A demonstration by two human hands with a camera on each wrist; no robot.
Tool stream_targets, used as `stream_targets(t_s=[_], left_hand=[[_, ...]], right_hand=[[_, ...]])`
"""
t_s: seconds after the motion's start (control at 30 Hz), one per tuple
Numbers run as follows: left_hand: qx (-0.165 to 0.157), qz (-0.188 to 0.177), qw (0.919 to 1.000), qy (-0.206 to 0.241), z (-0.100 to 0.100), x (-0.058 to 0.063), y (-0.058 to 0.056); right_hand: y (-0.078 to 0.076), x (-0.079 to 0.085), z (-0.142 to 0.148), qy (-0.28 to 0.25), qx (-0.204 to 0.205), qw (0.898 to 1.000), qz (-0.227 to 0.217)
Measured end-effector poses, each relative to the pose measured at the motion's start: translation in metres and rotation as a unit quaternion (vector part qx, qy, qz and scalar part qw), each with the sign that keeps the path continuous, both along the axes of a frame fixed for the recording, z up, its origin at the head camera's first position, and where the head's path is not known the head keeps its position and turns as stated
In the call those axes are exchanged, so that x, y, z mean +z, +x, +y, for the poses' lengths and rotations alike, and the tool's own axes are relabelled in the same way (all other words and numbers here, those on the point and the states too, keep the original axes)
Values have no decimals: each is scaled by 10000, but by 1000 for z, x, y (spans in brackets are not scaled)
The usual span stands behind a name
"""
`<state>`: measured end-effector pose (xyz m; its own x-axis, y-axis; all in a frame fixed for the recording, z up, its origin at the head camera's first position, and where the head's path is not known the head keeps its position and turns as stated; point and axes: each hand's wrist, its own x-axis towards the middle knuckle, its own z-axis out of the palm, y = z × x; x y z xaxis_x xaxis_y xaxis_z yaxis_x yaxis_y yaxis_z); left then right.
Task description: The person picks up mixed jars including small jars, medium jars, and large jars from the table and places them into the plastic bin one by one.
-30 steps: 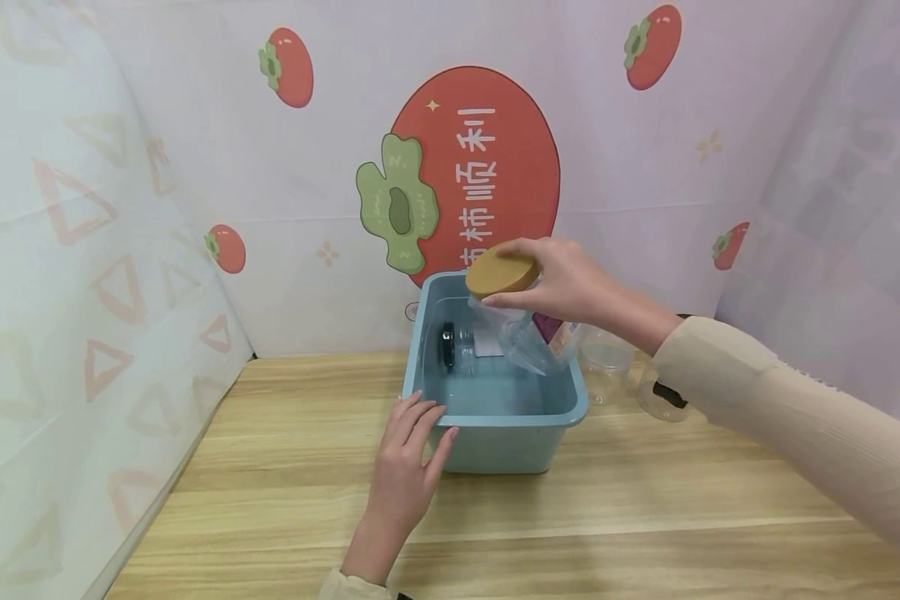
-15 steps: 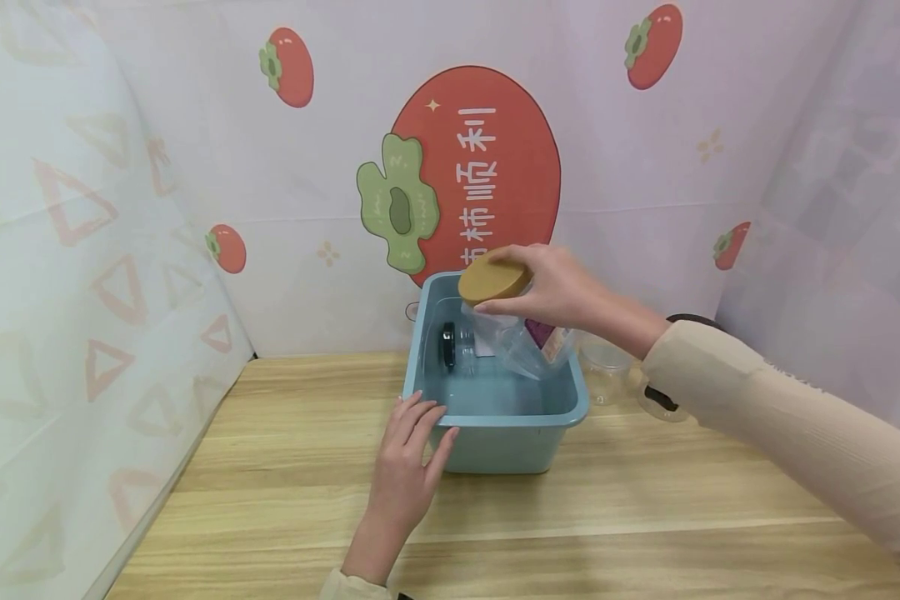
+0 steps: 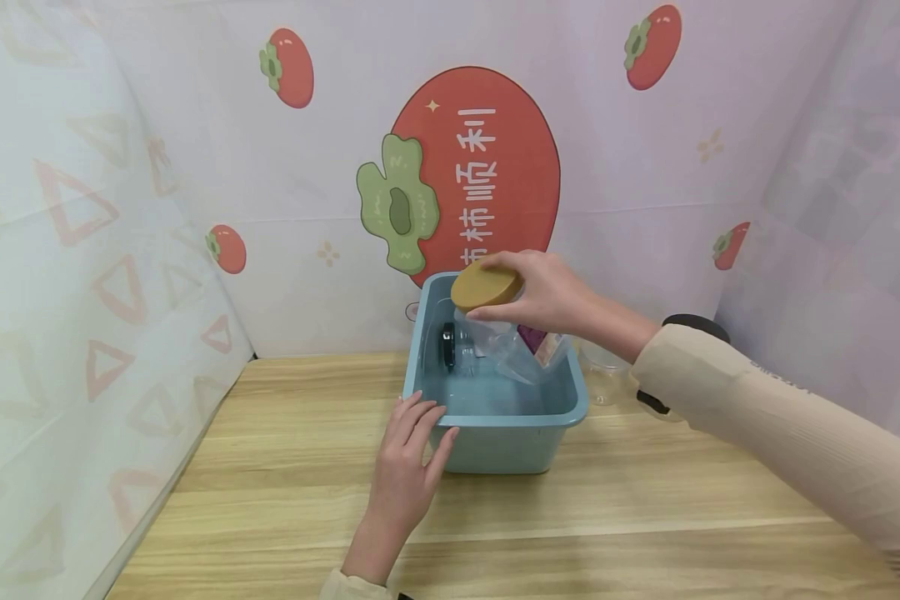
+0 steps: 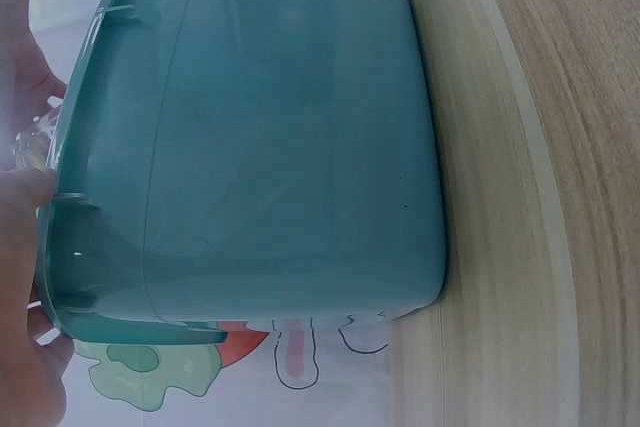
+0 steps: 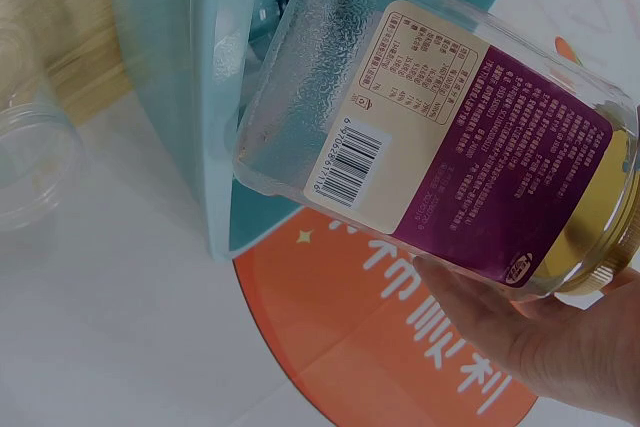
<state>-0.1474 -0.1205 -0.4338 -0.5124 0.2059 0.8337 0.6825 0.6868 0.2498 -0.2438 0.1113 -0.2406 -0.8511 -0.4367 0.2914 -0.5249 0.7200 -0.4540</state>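
My right hand [image 3: 547, 292] grips a clear plastic jar [image 5: 330, 77] by its gold screw lid [image 3: 486, 287]. The jar carries a purple and cream label [image 5: 500, 157] and tilts over the blue plastic tub [image 3: 502, 422], its base reaching down inside the rim. Fingers and thumb go round the lid's edge. At the tub's near left corner, my left hand [image 3: 405, 458] rests on the rim with fingers nearly straight. Lying on its side in the tub is another clear jar with a black lid [image 3: 448, 344]; the tilted jar partly hides it.
To the right of the tub, a clear jar [image 3: 604, 375] stands on the wooden table [image 3: 285, 500]; my right forearm partly covers things there. A printed cloth [image 3: 307, 167] hangs close behind the tub.
My right hand has moved slightly left and down with the gold-lidded jar, bringing it further over the tub. The left hand has stayed on the rim.
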Motion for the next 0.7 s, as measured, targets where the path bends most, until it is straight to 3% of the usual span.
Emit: stream_targets(t_s=[0.7], left_hand=[[-25,-42,10000,37,0,0,0]], right_hand=[[3,-3,-9,-24,151,9999,-30]])
